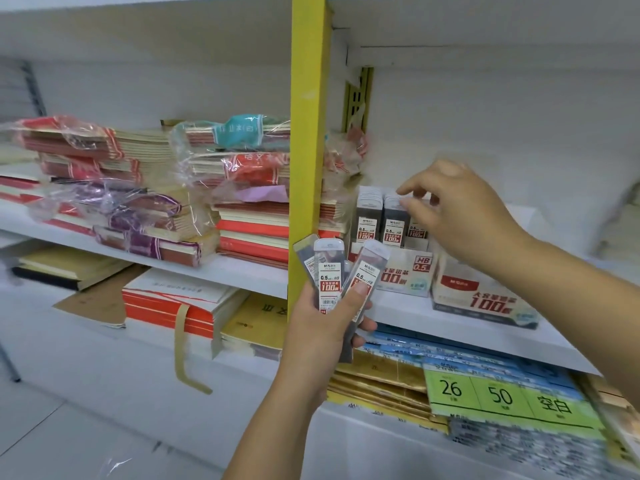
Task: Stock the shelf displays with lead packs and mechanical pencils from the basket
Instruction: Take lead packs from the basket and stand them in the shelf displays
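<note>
Clearly mid-stocking: the left hand (322,327) gripped a fan of lead packs (330,271) just left of the display box (405,271), while the right hand (457,216) pinched one pack (417,232) inside it. Next, seating it upright likely called for a straight push down.

Bay right of yellow post (308,133): open air above display boxes (405,271), up to upper shelf (485,29). Bare shelf board (408,311) along the near edge. Obstructions: post at left; wrapped notebook stacks (249,216) crowding behind it; upright lead packs (369,216) filling the left box.
</note>
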`<state>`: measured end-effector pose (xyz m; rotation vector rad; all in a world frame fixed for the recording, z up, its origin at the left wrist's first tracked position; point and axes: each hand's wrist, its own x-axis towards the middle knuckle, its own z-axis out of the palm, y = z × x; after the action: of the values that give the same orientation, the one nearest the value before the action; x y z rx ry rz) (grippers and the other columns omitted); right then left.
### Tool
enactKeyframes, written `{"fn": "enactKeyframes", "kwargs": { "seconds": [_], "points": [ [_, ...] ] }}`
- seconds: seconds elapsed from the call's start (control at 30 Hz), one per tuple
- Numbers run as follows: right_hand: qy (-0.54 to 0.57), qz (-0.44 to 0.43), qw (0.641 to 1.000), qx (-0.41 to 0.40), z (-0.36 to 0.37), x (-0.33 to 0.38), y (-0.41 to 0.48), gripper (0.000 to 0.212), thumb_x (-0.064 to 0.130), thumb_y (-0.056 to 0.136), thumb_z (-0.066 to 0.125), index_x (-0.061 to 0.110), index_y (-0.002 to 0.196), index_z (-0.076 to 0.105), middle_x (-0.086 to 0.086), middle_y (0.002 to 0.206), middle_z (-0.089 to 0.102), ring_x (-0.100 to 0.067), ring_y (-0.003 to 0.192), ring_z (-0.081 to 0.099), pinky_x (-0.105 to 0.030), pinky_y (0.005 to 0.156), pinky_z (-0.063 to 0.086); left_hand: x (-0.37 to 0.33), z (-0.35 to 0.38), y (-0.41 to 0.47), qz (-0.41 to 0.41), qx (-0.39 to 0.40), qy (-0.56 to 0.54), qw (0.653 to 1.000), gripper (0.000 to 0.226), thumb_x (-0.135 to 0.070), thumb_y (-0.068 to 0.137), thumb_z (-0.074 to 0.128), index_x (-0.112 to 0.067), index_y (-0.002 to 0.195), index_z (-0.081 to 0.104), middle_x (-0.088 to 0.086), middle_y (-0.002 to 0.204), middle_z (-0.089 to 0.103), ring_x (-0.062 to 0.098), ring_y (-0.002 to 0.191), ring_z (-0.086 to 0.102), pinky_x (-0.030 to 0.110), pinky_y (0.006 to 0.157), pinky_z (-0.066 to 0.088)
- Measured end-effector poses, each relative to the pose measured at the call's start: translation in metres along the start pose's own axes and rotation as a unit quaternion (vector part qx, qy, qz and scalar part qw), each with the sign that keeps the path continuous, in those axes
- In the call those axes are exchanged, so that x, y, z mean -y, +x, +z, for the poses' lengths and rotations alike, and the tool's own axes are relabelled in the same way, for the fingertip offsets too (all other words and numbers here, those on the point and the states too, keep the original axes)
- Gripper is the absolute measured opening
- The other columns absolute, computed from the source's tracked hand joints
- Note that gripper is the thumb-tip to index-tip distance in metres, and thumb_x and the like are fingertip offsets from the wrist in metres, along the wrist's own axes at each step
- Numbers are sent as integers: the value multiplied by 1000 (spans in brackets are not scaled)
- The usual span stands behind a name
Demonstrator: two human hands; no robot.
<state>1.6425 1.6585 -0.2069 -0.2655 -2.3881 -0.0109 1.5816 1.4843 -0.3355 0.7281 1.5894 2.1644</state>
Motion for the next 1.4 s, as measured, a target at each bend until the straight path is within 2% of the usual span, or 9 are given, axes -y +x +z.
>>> {"fn": "enactKeyframes", "kwargs": {
  "seconds": [0.17,0.27,0.43,0.57,0.73,0.9,1.07,1.27,1.4],
  "points": [
    [235,51,958,156,-9,33,-41,23,52,84,58,47,106,59,26,87,68,7,82,61,-10,65,48,-4,5,-3,17,18,5,1000,50,-64,62,69,-39,104,63,-5,86,76,10,63,71,18,54,53],
    [294,96,942,134,-8,32,-43,17,36,83,71,32,98,62,11,81,72,-3,76,66,-25,73,52,-4,8,-4,15,22,2,1000,49,-65,63,70,-39,103,63,-5,87,76,12,62,71,20,52,52],
    [357,145,923,9,-24,16,-28,14,21,87,69,26,98,62,2,86,73,-9,70,70,-24,64,55,-3,10,-3,11,26,-2,1000,22,-59,84,58,-45,100,64,-4,80,72,13,60,67,22,50,51],
    [290,70,950,-95,-39,4,-9,16,23,92,64,36,92,54,6,92,67,-6,77,67,-20,63,55,-2,3,1,-5,5,-7,1000,14,-45,100,52,-38,106,62,-1,76,70,13,56,64,24,49,52],
    [96,-35,994,-28,-26,6,3,15,24,92,60,32,102,52,20,87,57,0,81,58,-18,70,46,-3,-2,1,-7,7,-9,1000,14,-33,103,46,-33,105,60,0,76,70,13,55,64,24,49,52],
    [44,-19,999,7,-11,-2,9,18,30,92,61,25,108,56,10,91,64,-9,80,59,-36,71,52,-6,-2,0,4,14,0,1000,26,-38,102,50,-56,89,62,-6,81,73,13,63,70,23,54,54],
    [1,-20,1000,23,3,-11,14,11,32,88,65,31,97,58,12,87,55,-11,87,54,-27,65,39,-5,-4,1,14,3,-4,1000,10,-40,99,55,-48,104,59,-7,85,74,14,71,74,20,55,55],
    [-34,7,999,26,10,-14,14,23,33,90,63,27,112,67,9,95,44,-9,98,36,-30,76,35,-6,-3,0,22,12,12,1000,10,-43,95,59,-45,104,58,-10,84,74,13,76,75,21,57,57],
    [-2,-20,1000,-21,-1,3,-8,30,38,93,52,27,117,66,12,98,54,-2,94,39,-22,76,33,-8,-3,-3,42,28,42,998,15,-55,86,59,-54,101,58,-12,86,73,11,74,74,19,58,56]
  ]
}}
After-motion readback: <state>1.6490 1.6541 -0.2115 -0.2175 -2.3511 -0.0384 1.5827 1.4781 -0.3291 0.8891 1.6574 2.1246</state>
